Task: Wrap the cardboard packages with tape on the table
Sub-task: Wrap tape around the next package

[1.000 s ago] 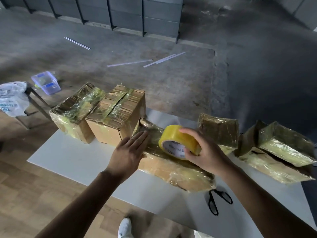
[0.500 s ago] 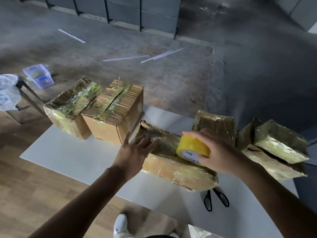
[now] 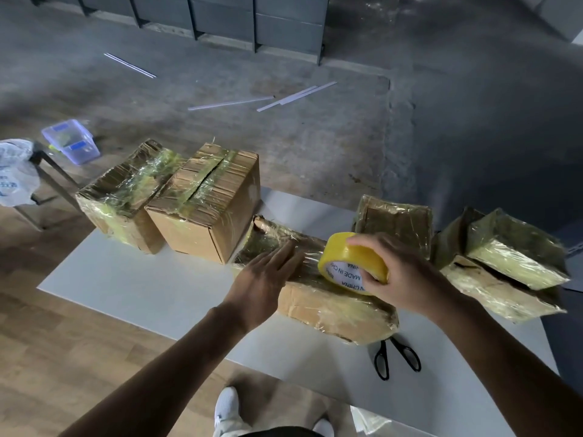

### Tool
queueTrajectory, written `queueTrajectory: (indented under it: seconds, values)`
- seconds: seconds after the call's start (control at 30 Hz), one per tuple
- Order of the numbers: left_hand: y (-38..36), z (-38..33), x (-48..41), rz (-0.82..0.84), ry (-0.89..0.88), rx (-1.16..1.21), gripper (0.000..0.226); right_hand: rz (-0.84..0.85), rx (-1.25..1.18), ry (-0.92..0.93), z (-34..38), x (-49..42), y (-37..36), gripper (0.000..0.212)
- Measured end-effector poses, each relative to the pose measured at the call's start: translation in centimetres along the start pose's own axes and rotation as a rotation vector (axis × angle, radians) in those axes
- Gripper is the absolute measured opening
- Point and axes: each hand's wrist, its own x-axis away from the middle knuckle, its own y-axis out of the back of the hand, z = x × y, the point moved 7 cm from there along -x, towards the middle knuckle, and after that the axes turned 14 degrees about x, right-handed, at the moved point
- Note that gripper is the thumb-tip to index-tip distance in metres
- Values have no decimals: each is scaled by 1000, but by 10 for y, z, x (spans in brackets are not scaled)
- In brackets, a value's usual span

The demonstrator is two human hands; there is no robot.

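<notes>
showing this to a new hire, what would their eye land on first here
The bright yellow tape roll stands out first, held in the right hand over the long tape-wrapped package at the middle of the white table. Just left of it, the left hand lies flat on that package. Black scissors lie at the package's near right corner.

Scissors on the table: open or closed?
Open, most likely: the scissors lie with their black handles splayed apart on the table. The blades are hidden under the flat package.
</notes>
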Motion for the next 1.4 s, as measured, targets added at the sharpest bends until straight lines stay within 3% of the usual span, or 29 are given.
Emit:
queueTrajectory:
  seconds: [0.17,0.33,0.43,0.53,0.67,0.8,0.97,1.13,1.33,1.4]
  values:
    - [0,-1,1,-34,12,5,70,98,135,-23,-16,6,21,68]
    - [-6,-11,-7,-4,40,-86,55,327,316,-87,-23,10,34,57]
    - [-10,-29,-16,14,41,-158,46,298,316,-97,-17,2,31,57]
    - [-20,-50,-23,25,-69,-98,55,248,230,-104,-14,3,30,59]
    - [-25,-47,-27,-3,-93,-102,55,97,31,-121,-18,14,35,46]
    - [-27,-43,-28,-41,-112,-108,47,-31,-19,-127,-29,32,32,43]
    - [-30,-43,-28,-69,-156,-131,40,-62,-130,-166,-40,48,15,57]
    - [-22,-42,-8,-154,-245,-89,15,-44,-151,-148,-43,45,13,67]
    - [-25,-43,-17,-80,-140,-78,19,-32,-78,-99,-38,41,7,71]
    - [-26,-46,-24,-20,-109,-84,30,-41,-62,-84,-38,39,8,71]
